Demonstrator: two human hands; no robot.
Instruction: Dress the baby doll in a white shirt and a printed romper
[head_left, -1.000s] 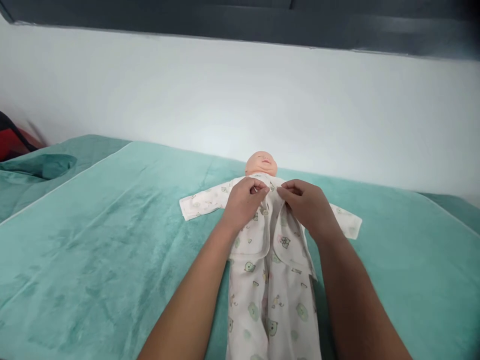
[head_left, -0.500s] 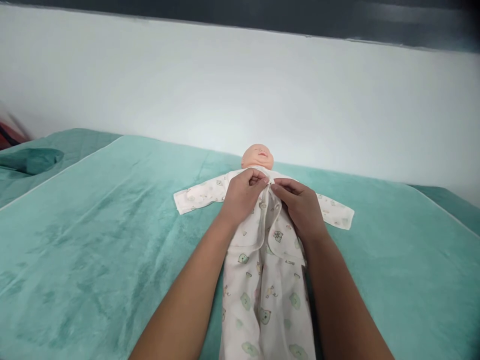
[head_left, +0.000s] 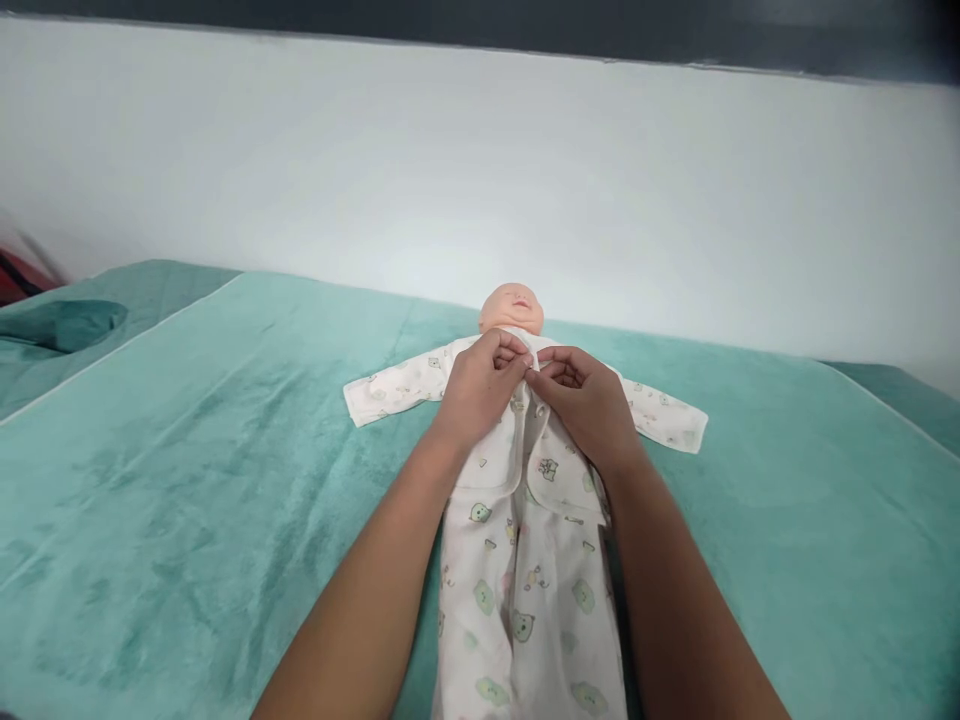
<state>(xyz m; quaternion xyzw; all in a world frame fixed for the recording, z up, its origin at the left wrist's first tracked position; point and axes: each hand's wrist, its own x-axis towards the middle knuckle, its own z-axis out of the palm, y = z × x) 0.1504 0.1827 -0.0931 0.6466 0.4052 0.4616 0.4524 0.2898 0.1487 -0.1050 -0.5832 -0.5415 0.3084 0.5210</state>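
Note:
A baby doll (head_left: 512, 306) lies on its back on a teal blanket (head_left: 210, 450), head toward the wall. It wears a white sleepsuit (head_left: 525, 590) printed with small green bears, sleeves spread out to both sides. My left hand (head_left: 480, 385) pinches the left front flap of the sleepsuit at the chest. My right hand (head_left: 589, 400) pinches the right front flap. The fingertips of both hands meet just below the doll's neck. Lower down the two flaps hang apart.
A white wall (head_left: 480, 190) rises just behind the doll's head. A folded teal cloth (head_left: 64, 322) lies at the far left, with a red and dark object (head_left: 19, 275) behind it. The blanket's right edge (head_left: 892, 405) runs along the far right.
My two hands have drawn closer together, bringing the sleepsuit's front flaps to meet at the chest. The view has shifted slightly, so the doll sits a little higher and further left.

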